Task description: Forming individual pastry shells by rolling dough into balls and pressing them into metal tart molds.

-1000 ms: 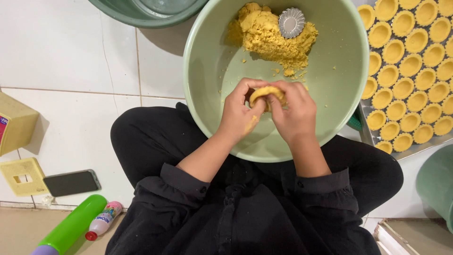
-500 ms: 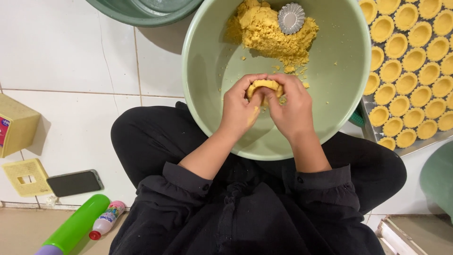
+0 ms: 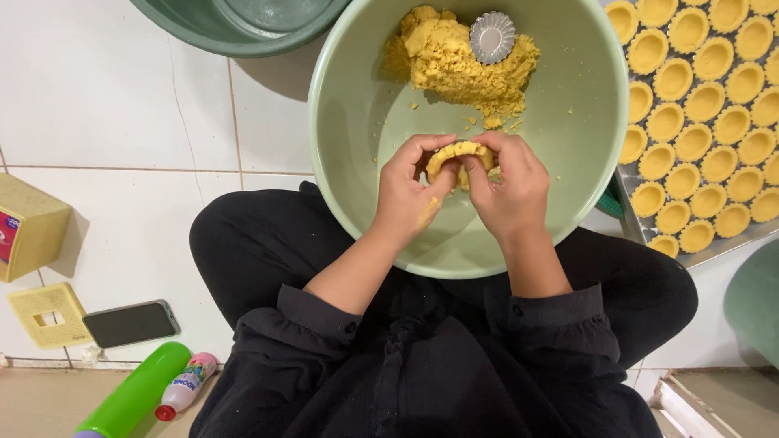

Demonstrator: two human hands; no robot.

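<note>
Together gripping a small round yellow dough shell (image 3: 460,156) over the middle of the large pale green plastic bowl (image 3: 584,162), left hand (image 3: 410,195) and right hand (image 3: 511,186) both curled closed around it, fingers pinching its rim from either side. Lying at the bowl's far side, a crumbly yellow dough heap (image 3: 454,61) with a fluted silver metal tart mould (image 3: 492,36) resting on top. Sitting just right of the bowl, a metal tray (image 3: 714,250) filled with rows of shaped yellow tart shells (image 3: 698,122).
</note>
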